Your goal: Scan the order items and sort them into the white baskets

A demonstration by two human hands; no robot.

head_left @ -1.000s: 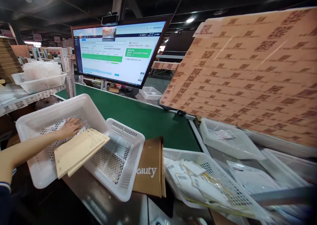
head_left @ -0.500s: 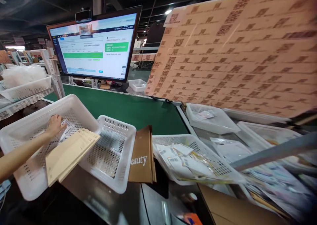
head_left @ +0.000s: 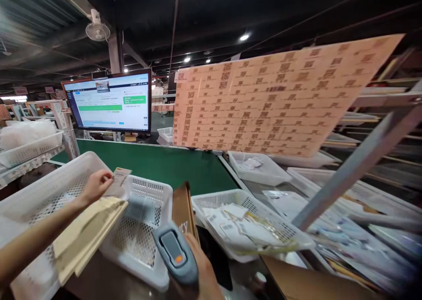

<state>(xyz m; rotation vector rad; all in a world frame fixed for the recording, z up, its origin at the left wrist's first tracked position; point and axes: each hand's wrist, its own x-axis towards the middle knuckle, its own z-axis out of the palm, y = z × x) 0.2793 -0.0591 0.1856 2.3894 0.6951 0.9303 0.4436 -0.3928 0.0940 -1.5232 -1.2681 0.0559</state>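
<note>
My left hand pinches a small paper slip and holds it above a large white basket at the left. Flat tan cardboard pieces lie across that basket's near edge, under my forearm. My right hand comes up at the bottom centre, gripping a grey handheld scanner with an orange button. The scanner's head points toward the slip. A brown paper bag with white lettering stands just behind the scanner.
A second white basket sits beside the first, and another basket holds several loose labels. A green conveyor belt runs behind. A monitor and a large board of QR codes hang above. Shelves with trays fill the right.
My left hand has lifted a paper slip out of the large basket. My right hand has come into view with the scanner. The camera has tilted up and turned right.
</note>
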